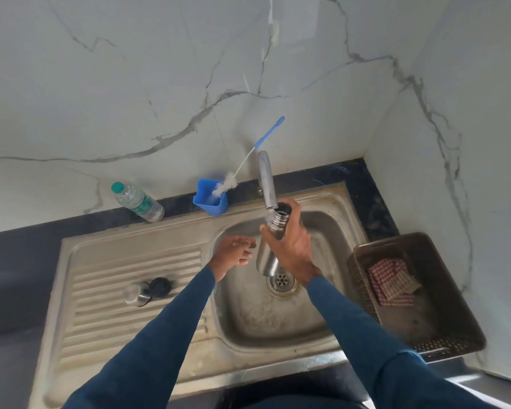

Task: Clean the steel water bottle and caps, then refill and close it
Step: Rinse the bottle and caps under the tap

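My right hand (291,246) grips the steel water bottle (267,261) around its upper body, over the sink basin (322,305). The bottle's open threaded mouth (281,215) sits right under the tap spout (266,181). My left hand (233,253) hovers beside the bottle over the basin's left side, fingers relaxed and holding nothing. A steel outer cap (135,293) and a black inner cap (160,286) lie side by side on the ribbed drainboard (115,320). A white bottle brush with a blue handle (248,160) stands in a blue cup (210,200) behind the sink.
A clear plastic water bottle with a green cap (137,202) lies on the dark counter against the marble wall. A brown perforated basket (419,293) holding a red checked cloth (391,281) sits to the right of the sink. The drain (281,280) is below the bottle.
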Demonstrator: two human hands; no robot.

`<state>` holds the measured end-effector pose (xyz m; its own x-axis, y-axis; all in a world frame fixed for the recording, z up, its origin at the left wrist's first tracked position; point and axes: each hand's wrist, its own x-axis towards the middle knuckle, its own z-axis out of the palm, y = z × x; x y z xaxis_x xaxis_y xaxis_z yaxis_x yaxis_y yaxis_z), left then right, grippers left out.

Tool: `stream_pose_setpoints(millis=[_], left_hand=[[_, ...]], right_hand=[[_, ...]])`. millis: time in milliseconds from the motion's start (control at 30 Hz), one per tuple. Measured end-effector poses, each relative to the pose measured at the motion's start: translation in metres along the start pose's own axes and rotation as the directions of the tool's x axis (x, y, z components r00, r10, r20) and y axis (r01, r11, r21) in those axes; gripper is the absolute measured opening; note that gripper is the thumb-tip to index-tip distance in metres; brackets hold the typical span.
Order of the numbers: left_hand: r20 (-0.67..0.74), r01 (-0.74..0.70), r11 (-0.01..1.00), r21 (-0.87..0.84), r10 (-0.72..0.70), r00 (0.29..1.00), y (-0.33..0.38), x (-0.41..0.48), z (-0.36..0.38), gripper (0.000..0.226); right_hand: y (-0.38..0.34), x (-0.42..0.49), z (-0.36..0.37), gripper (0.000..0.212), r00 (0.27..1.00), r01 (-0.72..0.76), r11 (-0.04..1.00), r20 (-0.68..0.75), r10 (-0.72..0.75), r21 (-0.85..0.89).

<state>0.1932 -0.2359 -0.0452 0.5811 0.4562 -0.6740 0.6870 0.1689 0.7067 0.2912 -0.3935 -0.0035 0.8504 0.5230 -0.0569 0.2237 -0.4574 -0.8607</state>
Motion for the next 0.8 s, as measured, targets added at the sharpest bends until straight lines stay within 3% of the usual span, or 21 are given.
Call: stream_pose_setpoints(millis=[33, 133, 167, 333, 467, 600, 733, 800], left_hand=[[-0.003, 0.001, 1.0, 0.003, -0.001, 1.0, -0.001, 0.0, 0.0, 0.024], [-0.012, 0.001, 1.0, -0.003, -0.001, 1.0, 0.0, 0.0, 0.0, 0.024], [-0.009, -0.004, 1.0, -0.004, 0.004, 1.0, 0.0, 0.0, 0.0, 0.024], [0.01, -0.004, 1.0, -0.016, 0.004, 1.0, -0.001, -0.001, -0.005, 0.025], [0.003, -0.02, 1.0, -0.011, 0.02, 1.0, 0.003, -0.001, -0.005, 0.026], [0.018, -0.062, 0.998, -0.01, 0.062, 0.998, 0.005, 0.0, -0.007, 0.023], [0.024, -0.062, 0.998, 0.003, 0.062, 0.998, 0.004, 0.001, -0.008, 0.024], [0.018, -0.068, 0.998, -0.015, 0.068, 0.997, 0.004, 0.001, -0.009, 0.024]], right_hand=[[0.0, 0.0, 0.0, 0.069, 0.999, -0.002, 1.0, 0.032, 0.002, 0.003], [0.007, -0.008, 0.007, 0.063, 0.953, 0.034, 0.995, 0.302, -0.002, -0.099], [0.009, -0.01, 0.008, 0.062, 0.95, 0.044, 0.992, 0.313, -0.004, -0.12], [0.0, 0.001, -0.002, 0.068, 0.998, -0.002, 0.999, 0.067, 0.005, -0.049], [0.003, 0.0, 0.008, 0.068, 0.959, 0.042, 0.989, 0.284, -0.001, -0.139], [-0.002, 0.001, 0.008, 0.073, 0.996, -0.033, 0.998, 0.077, 0.037, -0.052], [0.005, -0.004, 0.011, 0.067, 0.973, 0.011, 0.994, 0.231, 0.015, -0.112], [0.004, 0.0, 0.007, 0.066, 0.992, 0.011, 0.997, 0.128, 0.0, -0.082]])
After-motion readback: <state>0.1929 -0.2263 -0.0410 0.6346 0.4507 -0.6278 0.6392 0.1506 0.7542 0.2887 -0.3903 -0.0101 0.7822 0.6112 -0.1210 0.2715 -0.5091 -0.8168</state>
